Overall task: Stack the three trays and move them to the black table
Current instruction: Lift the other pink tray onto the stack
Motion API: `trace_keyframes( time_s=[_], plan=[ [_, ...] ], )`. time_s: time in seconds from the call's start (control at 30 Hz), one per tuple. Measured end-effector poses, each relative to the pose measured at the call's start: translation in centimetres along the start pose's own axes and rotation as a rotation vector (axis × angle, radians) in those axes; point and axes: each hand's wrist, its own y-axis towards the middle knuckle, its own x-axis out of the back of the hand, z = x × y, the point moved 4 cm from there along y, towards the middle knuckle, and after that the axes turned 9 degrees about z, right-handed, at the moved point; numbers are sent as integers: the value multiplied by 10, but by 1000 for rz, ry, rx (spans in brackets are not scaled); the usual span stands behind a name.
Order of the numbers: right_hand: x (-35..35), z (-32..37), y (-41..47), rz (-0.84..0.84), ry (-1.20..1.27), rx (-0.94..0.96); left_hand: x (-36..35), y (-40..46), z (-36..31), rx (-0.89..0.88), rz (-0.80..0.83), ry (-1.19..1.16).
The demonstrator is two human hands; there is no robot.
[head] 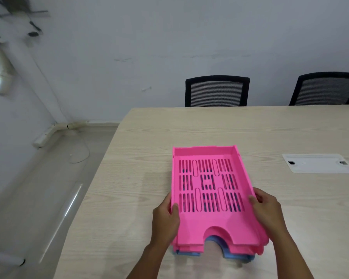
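Observation:
A pink slotted tray (208,222) lies on top of a stack on the light wooden table (270,127). Under it shows the front edge of a second pink tray (189,248), and below that a blue tray (230,255) peeks out at the front notch. My left hand (165,216) grips the stack's left side wall, thumb over the rim. My right hand (267,206) grips the right side wall the same way. The stack rests near the table's front. No black table is in view.
Two black mesh chairs (217,91) (326,89) stand behind the table's far edge. A white cable cover plate (317,163) is set into the tabletop at the right. Left of the table lies grey floor with a white cable duct (48,133) along the wall.

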Motion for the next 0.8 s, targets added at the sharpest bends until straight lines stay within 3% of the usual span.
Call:
trace_keyframes(
  time_s=[0.57, 0.8],
  plan=[
    [4, -11, 7, -24, 42, -102, 5, 20, 5, 48, -29, -59],
    [-1, -18, 16, -36, 135, -94, -2, 49, 17, 217, 31, -131]
  ],
)
